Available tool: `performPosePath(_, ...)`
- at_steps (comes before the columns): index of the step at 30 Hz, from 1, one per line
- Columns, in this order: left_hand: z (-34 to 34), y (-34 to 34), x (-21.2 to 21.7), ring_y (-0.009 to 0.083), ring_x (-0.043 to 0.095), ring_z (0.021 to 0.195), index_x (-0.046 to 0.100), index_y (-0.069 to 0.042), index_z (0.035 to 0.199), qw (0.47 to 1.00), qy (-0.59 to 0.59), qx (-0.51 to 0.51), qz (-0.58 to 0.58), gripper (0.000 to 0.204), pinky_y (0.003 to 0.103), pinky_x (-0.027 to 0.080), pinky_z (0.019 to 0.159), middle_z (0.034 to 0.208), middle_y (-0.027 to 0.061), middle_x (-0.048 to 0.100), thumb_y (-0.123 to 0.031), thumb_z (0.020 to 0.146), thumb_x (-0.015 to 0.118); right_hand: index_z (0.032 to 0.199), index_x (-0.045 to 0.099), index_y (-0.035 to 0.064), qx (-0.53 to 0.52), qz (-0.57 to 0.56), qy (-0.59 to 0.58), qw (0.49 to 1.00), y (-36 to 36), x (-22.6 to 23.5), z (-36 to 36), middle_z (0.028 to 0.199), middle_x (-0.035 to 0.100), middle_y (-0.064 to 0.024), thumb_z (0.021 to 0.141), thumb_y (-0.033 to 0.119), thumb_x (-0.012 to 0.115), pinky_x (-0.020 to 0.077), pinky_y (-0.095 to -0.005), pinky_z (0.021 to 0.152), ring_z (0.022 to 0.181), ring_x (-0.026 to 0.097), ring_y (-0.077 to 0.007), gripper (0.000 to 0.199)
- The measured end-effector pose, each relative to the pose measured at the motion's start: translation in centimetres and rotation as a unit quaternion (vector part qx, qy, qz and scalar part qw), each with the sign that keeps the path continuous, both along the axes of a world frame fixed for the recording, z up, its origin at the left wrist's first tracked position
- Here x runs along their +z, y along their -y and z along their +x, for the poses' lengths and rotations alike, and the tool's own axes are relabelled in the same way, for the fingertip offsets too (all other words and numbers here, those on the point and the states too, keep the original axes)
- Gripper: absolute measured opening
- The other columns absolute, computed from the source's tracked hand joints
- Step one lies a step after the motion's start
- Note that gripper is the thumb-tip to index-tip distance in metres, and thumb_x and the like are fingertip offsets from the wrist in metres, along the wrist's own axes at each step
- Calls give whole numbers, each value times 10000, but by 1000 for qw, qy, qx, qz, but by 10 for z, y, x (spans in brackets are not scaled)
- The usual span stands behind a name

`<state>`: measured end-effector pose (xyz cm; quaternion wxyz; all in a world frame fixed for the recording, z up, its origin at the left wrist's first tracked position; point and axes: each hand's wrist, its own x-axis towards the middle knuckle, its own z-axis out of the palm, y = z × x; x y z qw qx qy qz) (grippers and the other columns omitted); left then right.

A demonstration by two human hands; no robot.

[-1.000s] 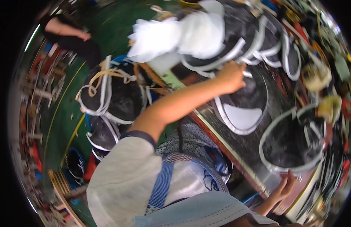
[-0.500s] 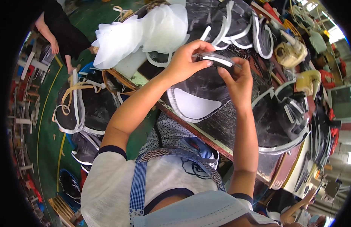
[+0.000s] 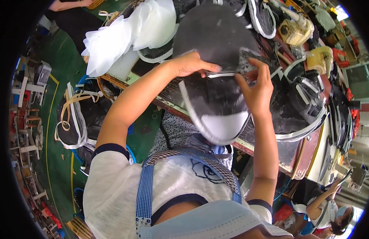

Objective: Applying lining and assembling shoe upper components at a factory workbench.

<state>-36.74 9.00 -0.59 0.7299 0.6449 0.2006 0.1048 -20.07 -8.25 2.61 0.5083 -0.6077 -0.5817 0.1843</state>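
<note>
A black shoe upper (image 3: 228, 97) with white edging and a white toe lining (image 3: 226, 126) lies in front of me, its rounded toe hanging over the table's near edge. Its broad dark panel (image 3: 210, 34) spreads out beyond my hands. My left hand (image 3: 190, 64) pinches it near a short white strip (image 3: 221, 75), thumb on top and most fingers hidden. On the other side, my right hand (image 3: 257, 89) grips the upper's edge with bent fingers, its thumb at the strip's right end.
Translucent white sheets (image 3: 152, 26) are piled at the far left of the table. More white-edged black pieces (image 3: 300, 105) lie to the right, below yellowish plastic bottles (image 3: 296, 30). Black pieces (image 3: 73, 119) also hang at my left. One person (image 3: 67, 20) is far left, another (image 3: 325, 211) lower right.
The shoe upper has unfolded, its dark panel now spread beyond my hands and its toe nearer me. Both hands have come down slightly. The far-left person has shifted up in view.
</note>
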Motion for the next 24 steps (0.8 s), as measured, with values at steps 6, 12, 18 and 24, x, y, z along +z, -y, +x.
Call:
performPosePath(6,15,-23,-24,163,584,623,653,7,1094,951,-207,19,228,563,282,489,598,852,66,665,-428,773,810,1108,591,35,59,57,408,909,3,-75,-35,1324,554,-134,770,78,614,458,-386,864,1044,569,-278,342)
performPosePath(12,20,-36,-74,270,655,858,635,-2,1150,820,27,142,554,528,363,524,774,1002,143,693,-352,788,794,1170,545,14,104,-47,394,912,-12,-68,-34,1414,484,-148,726,97,594,429,-417,912,1161,499,-289,454)
performPosePath(18,18,-17,-55,305,655,958,666,-30,1135,869,-16,120,481,465,390,511,847,1086,149,692,-346,811,773,1179,517,11,99,-93,334,933,-18,-71,-23,1403,486,-147,705,63,619,411,-440,981,1156,489,-329,487)
performPosePath(24,26,-17,-72,302,663,967,676,-43,1130,852,18,149,502,396,386,513,849,1087,141,697,-312,847,747,1289,491,-5,55,-54,349,934,-1,-64,7,1427,473,-170,753,144,723,420,-439,972,1155,506,-350,602)
